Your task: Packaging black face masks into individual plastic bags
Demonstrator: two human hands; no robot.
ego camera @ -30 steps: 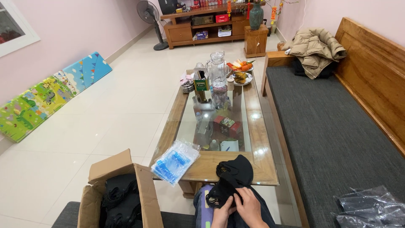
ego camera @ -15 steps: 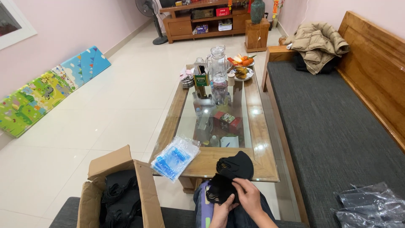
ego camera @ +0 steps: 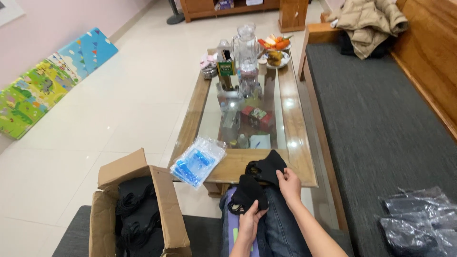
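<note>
My left hand [ego camera: 249, 222] grips a bunch of black cloth pieces with loops [ego camera: 247, 194] over my lap. My right hand [ego camera: 289, 184] pinches the edge of another black cloth piece [ego camera: 267, 167] that lies against the near edge of the glass-topped wooden coffee table [ego camera: 295, 138]. The two black pieces touch each other between my hands. My jeans-clad legs are under both hands.
An open cardboard box [ego camera: 138, 209] of black cloth items stands at my left. A clear bag of blue items [ego camera: 197, 160] lies on the table corner. Bottles, a jug [ego camera: 246, 45] and fruit plates sit farther along. Grey sofa cushion [ego camera: 381, 123] with plastic-wrapped dark packs [ego camera: 419, 221] is at right.
My view has tilted down and closer. My hands have drawn apart a little, the right one lifting one black piece toward the table edge while the left keeps the bunch.
</note>
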